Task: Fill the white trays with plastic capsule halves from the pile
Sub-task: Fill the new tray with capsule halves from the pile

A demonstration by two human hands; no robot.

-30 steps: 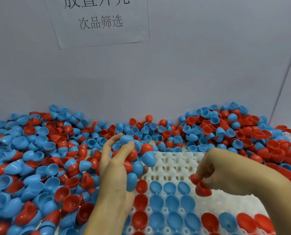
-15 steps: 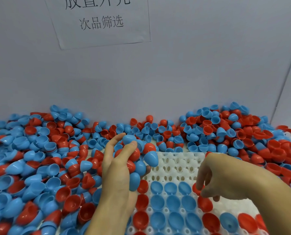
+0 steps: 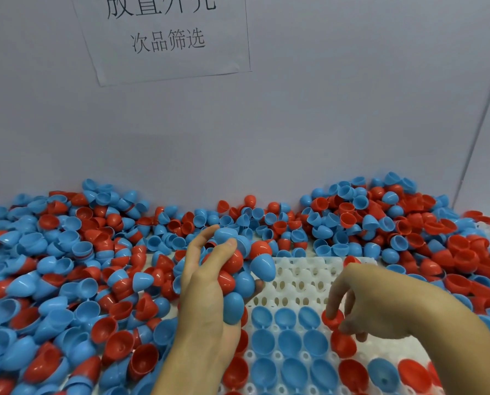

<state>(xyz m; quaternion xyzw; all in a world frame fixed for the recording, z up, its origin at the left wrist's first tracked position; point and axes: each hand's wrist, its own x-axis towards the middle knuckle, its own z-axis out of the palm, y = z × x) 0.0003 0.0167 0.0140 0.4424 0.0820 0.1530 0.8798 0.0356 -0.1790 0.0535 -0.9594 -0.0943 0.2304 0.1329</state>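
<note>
A white tray (image 3: pixel 309 280) with round sockets lies in front of me, half buried in a pile of red and blue capsule halves (image 3: pixel 67 280). Blue and red halves sit open side up in its near rows. My left hand (image 3: pixel 206 297) hovers over the tray's left edge and grips a handful of blue and red halves (image 3: pixel 238 269). My right hand (image 3: pixel 380 306) is over the tray's middle. Its fingers pinch a red half (image 3: pixel 332 317) at a socket just right of three blue halves.
A grey wall with a taped paper sign (image 3: pixel 166 35) rises behind the pile. More halves are heaped at the back right (image 3: pixel 380 212). Bare tray sockets show at the tray's far rows (image 3: pixel 303 269).
My right hand dropped one red half into a socket, then moved slightly up to the socket above it with another red half. The left hand kept its handful almost still.
</note>
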